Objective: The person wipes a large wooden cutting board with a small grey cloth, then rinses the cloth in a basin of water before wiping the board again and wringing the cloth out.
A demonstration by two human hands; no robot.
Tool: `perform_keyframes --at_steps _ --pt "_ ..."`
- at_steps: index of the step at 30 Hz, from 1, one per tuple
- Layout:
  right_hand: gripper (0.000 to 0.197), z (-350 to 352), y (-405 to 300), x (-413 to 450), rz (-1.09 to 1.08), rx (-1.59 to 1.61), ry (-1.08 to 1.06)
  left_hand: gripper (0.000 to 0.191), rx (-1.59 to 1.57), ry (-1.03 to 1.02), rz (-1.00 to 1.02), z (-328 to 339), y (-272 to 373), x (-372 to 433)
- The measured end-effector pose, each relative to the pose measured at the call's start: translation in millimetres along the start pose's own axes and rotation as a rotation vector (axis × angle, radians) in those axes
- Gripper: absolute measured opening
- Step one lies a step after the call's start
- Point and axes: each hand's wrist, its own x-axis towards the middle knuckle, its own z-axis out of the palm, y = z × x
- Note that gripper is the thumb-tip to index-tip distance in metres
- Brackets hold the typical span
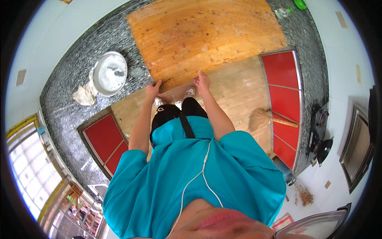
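Note:
A large wooden board (206,33) with dark specks and pale marks lies on the speckled stone counter, its near edge towards me. My left hand (153,89) is at the board's near left corner, thumb on top and the fingers partly hidden by the edge. My right hand (203,82) is at the near edge, to the right of the left one, with thumb and fingers around the rim; whether it grips the board is not clear. Left of the board, a round metal basin (110,74) with whitish contents stands beside a crumpled cloth (85,95).
The grey counter (65,80) curves around both sides above red cabinets (280,71). A straw broom (261,118) leans by the right cabinets. Further right are a gas stove (316,131) and a black pan (324,151). A clear bottle (280,13) lies beyond the board.

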Motion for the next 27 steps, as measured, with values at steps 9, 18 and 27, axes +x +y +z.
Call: perform_keyframes --at_steps 9,18,27 --pt "0.038 -2.5 -8.6 8.6 0.068 -0.030 -0.096 0.059 -0.103 -0.009 0.069 8.5 -9.6 4.7" --pt "0.021 -24.4 4.2 -4.0 -0.034 0.098 -0.082 0.065 -0.042 -0.036 0.130 12.0 -16.8 -25.6" --pt "0.020 -9.2 32.6 -25.4 -0.012 0.013 -0.093 0.066 0.022 -0.020 0.101 -17.5 -58.4 -4.4"
